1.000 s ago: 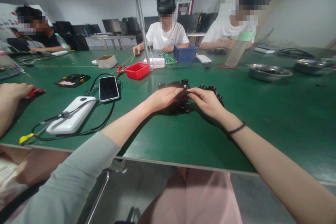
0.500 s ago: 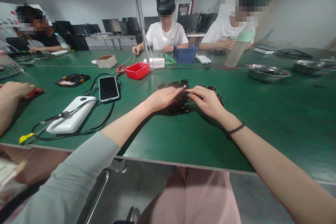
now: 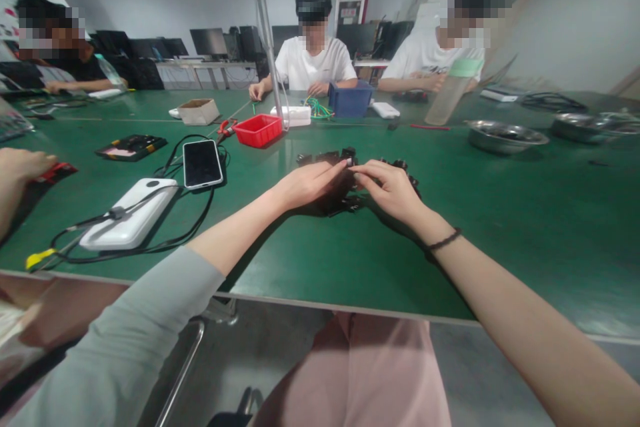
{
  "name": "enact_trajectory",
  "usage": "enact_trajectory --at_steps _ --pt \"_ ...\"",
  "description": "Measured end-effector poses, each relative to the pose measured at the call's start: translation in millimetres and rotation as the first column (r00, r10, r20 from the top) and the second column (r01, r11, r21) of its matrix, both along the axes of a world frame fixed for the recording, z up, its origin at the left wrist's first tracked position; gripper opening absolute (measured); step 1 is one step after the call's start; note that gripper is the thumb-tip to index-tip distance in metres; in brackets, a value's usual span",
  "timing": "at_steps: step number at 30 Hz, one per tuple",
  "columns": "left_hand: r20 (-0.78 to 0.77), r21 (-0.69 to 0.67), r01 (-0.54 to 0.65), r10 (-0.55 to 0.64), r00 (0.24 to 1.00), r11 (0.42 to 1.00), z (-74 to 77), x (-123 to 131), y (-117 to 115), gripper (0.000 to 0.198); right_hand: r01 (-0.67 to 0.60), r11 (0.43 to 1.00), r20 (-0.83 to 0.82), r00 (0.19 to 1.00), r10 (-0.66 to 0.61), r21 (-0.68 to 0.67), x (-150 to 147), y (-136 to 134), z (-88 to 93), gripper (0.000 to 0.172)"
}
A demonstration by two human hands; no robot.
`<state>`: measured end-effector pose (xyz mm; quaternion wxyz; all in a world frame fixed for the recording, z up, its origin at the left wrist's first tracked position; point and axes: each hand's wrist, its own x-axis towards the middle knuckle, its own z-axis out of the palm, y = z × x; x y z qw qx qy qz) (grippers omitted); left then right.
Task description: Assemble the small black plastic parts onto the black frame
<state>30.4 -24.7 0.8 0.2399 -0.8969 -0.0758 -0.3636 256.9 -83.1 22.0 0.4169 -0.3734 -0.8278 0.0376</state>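
A black assembly with several projecting parts (image 3: 345, 204) lies on the green table, partly covered by both hands. My left hand (image 3: 307, 185) lies across its left side, fingers stretched out and close together, the thumb hidden. At those fingertips a small pale spot shows, too small to name. From the right, my right hand (image 3: 387, 188) reaches over the assembly with thumb and forefinger pinched, close to the left fingertips. Whatever is in that pinch is too small to make out.
Left of my arm lie a white power bank (image 3: 131, 215), a phone (image 3: 202, 164) and black cables. Beyond are a red tray (image 3: 259, 132), a blue bin (image 3: 350, 100) and a metal pole (image 3: 267, 20). Metal bowls (image 3: 506, 138) stand right. A neighbour's hand (image 3: 25, 165) is at left; co-workers sit opposite.
The whole view has shifted slightly, with the table's things a little further left and up. Both hands stay at the black assembly, with hardly any change in their fingers.
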Motion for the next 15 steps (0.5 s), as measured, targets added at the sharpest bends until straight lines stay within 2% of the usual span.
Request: enact_trajectory --at_steps 6,15 --pt "0.004 0.009 0.015 -0.015 1.000 1.000 0.2 -0.2 0.0 0.050 0.012 1.000 0.014 1.000 -0.012 -0.012 -0.3 0.0 0.4 0.023" --pt "-0.013 -0.102 0.027 -0.028 1.000 0.994 -2.3 -1.8 3.2 0.046 0.029 1.000 0.028 0.999 -0.029 0.001 -0.5 -1.2 0.9 0.023"
